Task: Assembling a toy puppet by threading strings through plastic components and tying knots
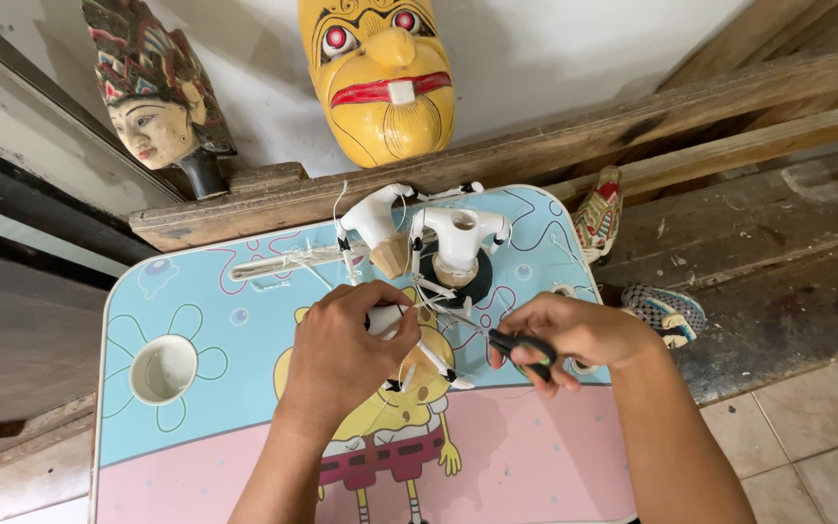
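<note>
L hand (341, 344) grips white puppet torso (385, 320); R hand (564, 335) holds black scissors (526, 351).

Scanning the whole view now, and there are no packages, no labels, no signs and no screens anywhere in it.
</note>
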